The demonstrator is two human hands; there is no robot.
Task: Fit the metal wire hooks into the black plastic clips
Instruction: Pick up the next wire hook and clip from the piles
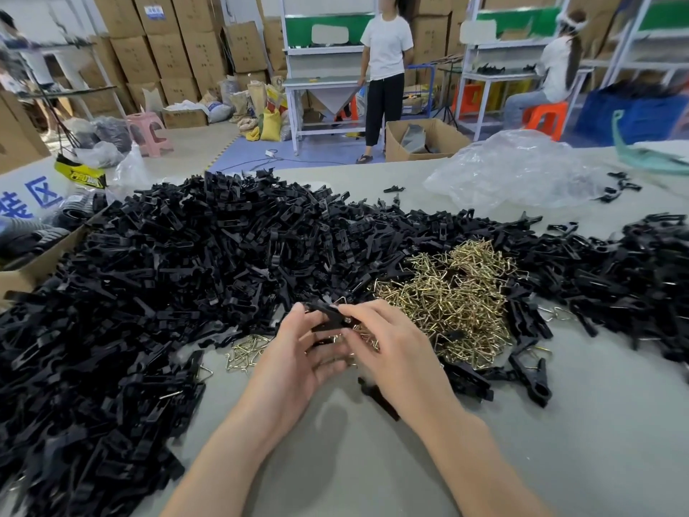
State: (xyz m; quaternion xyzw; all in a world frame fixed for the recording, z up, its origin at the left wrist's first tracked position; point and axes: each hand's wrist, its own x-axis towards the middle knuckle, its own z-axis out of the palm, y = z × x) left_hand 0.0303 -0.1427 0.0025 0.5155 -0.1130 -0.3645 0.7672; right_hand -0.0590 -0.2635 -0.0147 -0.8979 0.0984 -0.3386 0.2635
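- The left hand [298, 352] and right hand [387, 348] meet on one slim black plastic clip [328, 316]. Each pinches it with curled fingertips, and I'd say the two-handed hold is there to steady it for a fiddly fit.
- A glint of wire shows by the right thumb, but I cannot tell whether a hook is seated in the clip.
- The clip is held just off the near-left edge of the heap of brass-coloured bent wire hooks [447, 292], which makes a fresh hook a short reach.
- Left of the heap and behind it sprawls the big mound of loose black clips [149, 274], handy to the other hand.
- At the heap's near-right edge lie a few black clips with wire loops [529, 371], probably finished ones set aside.
- Beyond the heap, a crumpled clear plastic bag [514, 169] sits on the grey-green tabletop [559, 460].
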